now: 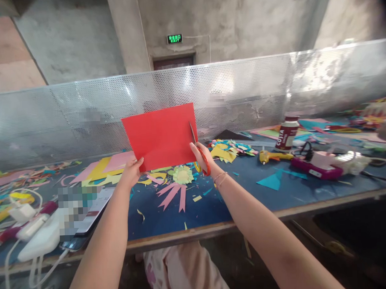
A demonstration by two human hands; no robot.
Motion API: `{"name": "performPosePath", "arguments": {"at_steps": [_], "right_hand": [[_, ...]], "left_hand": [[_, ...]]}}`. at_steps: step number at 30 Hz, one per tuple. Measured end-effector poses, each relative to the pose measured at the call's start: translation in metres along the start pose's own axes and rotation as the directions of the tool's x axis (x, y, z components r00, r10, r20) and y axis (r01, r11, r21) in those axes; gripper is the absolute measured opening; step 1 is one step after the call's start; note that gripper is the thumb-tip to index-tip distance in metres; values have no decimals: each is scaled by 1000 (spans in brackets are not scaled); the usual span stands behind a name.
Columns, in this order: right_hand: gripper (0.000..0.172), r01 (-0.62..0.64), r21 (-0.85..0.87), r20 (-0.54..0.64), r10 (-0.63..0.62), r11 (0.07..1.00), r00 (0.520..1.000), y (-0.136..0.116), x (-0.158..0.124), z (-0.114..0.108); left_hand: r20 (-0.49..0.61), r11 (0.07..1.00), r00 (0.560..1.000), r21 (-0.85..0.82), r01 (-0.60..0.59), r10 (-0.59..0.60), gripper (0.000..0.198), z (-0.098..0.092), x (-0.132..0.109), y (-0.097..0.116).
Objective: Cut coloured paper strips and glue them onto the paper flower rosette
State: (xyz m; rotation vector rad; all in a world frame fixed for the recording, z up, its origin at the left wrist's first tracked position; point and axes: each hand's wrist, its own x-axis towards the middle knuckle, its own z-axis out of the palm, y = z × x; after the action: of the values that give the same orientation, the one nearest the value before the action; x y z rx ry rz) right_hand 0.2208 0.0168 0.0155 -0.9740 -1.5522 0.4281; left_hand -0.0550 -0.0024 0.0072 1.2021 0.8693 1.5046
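Observation:
A red sheet of paper (160, 137) is held up above the table, tilted slightly. My left hand (132, 170) pinches its lower left corner. Red-handled scissors (204, 159) are in my right hand (202, 153), which is at the sheet's right edge; their blades point up in front of the paper. Whether the right fingers also grip the paper, I cannot tell. Below the sheet, a pale green paper rosette (183, 174) lies on the table with pink paper strips (172, 196) fanned out under it.
Paper scraps cover much of the blue table (158, 229). To the left are a white power strip (40, 236) with cables and a phone (96, 208). A yellow glue gun (273, 156), a Costa bottle (287, 134) and a purple power strip (315, 169) stand right. A perforated metal panel (102, 118) runs behind.

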Motion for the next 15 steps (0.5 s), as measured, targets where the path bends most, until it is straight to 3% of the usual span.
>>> {"name": "performPosePath", "arguments": {"at_steps": [15], "right_hand": [[50, -9, -39, -41, 8, 999, 999, 5, 0, 1]], "left_hand": [[-26, 999, 1000, 53, 9, -8, 38, 1, 0, -1]]}}
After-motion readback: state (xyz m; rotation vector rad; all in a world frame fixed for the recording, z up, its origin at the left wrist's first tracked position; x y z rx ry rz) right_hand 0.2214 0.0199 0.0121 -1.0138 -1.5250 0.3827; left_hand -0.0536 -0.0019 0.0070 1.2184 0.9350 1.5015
